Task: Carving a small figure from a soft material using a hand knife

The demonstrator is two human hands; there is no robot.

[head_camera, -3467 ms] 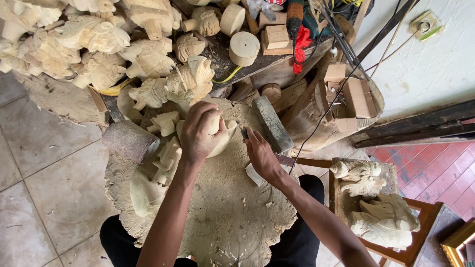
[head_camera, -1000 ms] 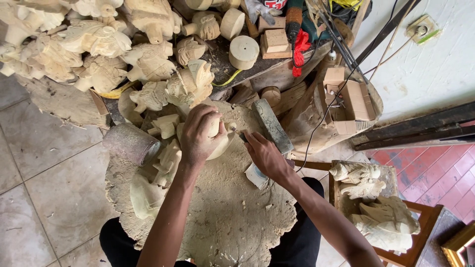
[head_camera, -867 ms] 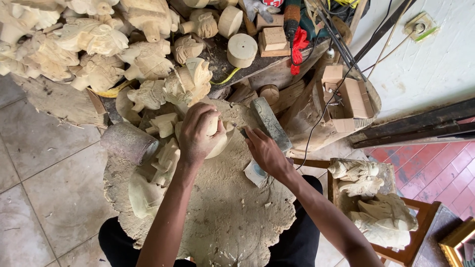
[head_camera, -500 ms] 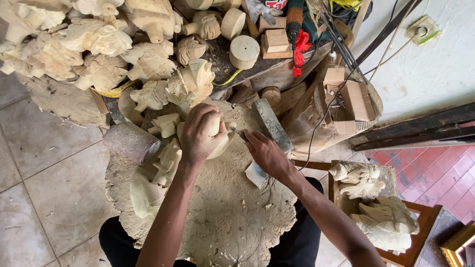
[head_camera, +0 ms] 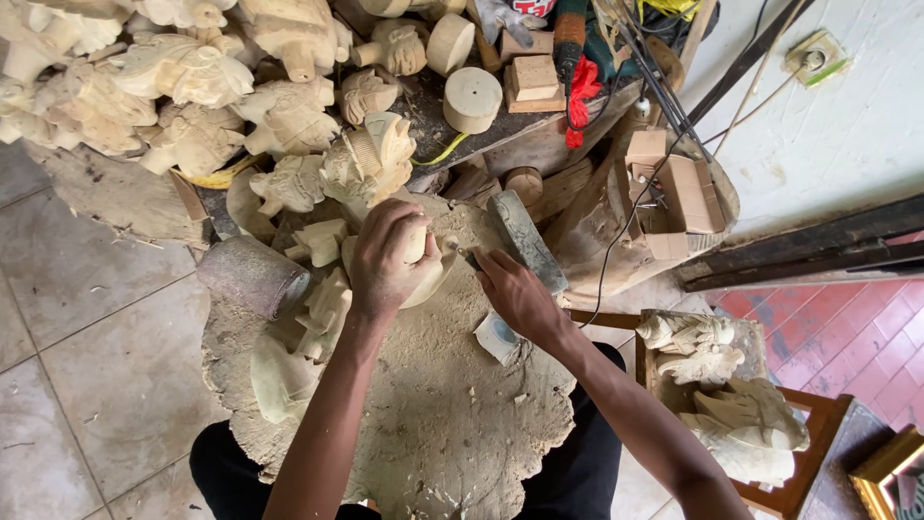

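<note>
- The left hand [head_camera: 385,260], at frame centre, is wrapped over a pale wooden carving [head_camera: 428,274], fingers curled tight round its top, pressing it onto the slab [head_camera: 433,424].
- The right hand [head_camera: 515,294], just right of centre, is closed on a thin chisel [head_camera: 465,255]; its tip meets the carving's right edge.
- The slab is a rough, ragged-edged wooden round dusted with chips, filling the lower middle of the frame over the person's lap.
- A grey cylindrical mallet [head_camera: 252,277] lies on the slab's left edge, left of the left hand and apart from it.
- A long grey stone [head_camera: 525,241] lies slantwise just above the right hand.
- A small white tub [head_camera: 499,337] sits on the slab under the right wrist.
- Unfinished pale figures [head_camera: 192,72] are heaped across the upper left.
- Round wood blanks [head_camera: 472,96] stand at top centre.
- A small cardboard box [head_camera: 674,193] sits at upper right.
- More carved figures [head_camera: 731,404] fill a crate at lower right.
</note>
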